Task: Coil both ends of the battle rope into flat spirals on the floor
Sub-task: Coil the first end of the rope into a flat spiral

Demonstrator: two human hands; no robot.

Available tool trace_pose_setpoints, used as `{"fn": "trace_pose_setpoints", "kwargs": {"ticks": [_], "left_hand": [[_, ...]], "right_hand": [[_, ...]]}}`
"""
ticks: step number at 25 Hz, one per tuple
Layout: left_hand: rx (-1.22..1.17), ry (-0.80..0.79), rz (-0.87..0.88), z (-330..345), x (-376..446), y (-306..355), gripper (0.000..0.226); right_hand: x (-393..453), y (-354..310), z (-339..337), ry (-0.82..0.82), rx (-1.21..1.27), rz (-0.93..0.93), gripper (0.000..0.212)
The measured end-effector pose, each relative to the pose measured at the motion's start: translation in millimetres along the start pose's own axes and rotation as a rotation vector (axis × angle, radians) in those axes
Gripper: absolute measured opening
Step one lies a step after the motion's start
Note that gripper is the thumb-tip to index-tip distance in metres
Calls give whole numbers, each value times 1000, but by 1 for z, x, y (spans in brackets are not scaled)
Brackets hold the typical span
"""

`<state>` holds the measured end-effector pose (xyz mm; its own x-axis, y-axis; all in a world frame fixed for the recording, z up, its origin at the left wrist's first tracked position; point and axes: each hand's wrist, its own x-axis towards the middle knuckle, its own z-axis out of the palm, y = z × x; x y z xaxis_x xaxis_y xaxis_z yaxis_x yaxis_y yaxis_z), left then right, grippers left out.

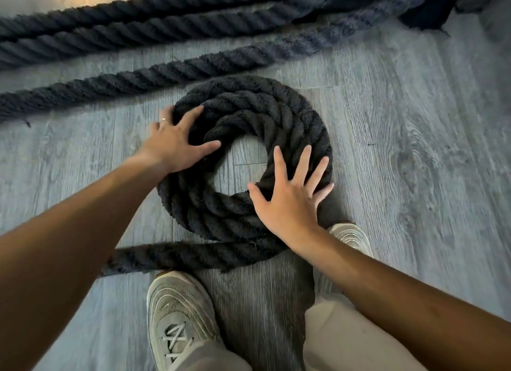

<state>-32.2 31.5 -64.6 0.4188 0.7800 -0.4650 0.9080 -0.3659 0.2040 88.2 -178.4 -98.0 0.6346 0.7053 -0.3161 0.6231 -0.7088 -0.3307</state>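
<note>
The thick, dark navy twisted-fibre battle rope (249, 113) lies on the grey wood-grain plank floor (401, 138). One end of it is wound into a flat spiral coil (290, 113) of about three turns, directly ahead of your feet, with a round gap of bare floor at its centre.

Your left hand (172, 144) rests flat on the left side of the coil. Its fingers are spread and straight, the thumb reaches toward the central gap, and a thin ring (165, 119) shows on one finger. This hand grips nothing.

Your right hand (287, 196) lies palm down on the lower right side of the coil. Its fingers are fanned apart and straight across the turns; the little finger reaches the outer edge. This hand also grips nothing.

From the bottom of the coil, a straight tail of the rope (179, 256) runs left, passing under your left forearm and touching the toe of your light grey mesh trainer (179, 312). A second trainer (351, 236) shows just beside the coil's lower right edge, partly hidden by your right wrist.

Beyond the coil, three further lengths of the same rope (138, 27) run diagonally across the floor; the nearest length passes just beside the coil's top edge. Dark fabric (431, 2) sits at the upper right; its form cannot be determined.
</note>
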Motion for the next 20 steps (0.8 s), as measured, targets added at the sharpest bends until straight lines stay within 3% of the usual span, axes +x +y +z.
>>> {"fn": "trace_pose_setpoints", "kwargs": {"ticks": [5,10,14,17,20], "left_hand": [[88,-6,-42,11,7,-5,91],[-23,-17,-313,26,-36,8,103],[-70,-20,-326,60,-94,22,107],[27,55,-340,54,-83,16,100],[20,136,-196,21,-35,4,89]], "right_hand": [[20,7,3,0,-8,-93,87],[97,28,-51,-211,-117,-379,84],[143,17,-84,-328,-191,-473,83],[116,13,-67,-106,-143,-365,71],[45,21,-29,91,-64,-17,80]]}}
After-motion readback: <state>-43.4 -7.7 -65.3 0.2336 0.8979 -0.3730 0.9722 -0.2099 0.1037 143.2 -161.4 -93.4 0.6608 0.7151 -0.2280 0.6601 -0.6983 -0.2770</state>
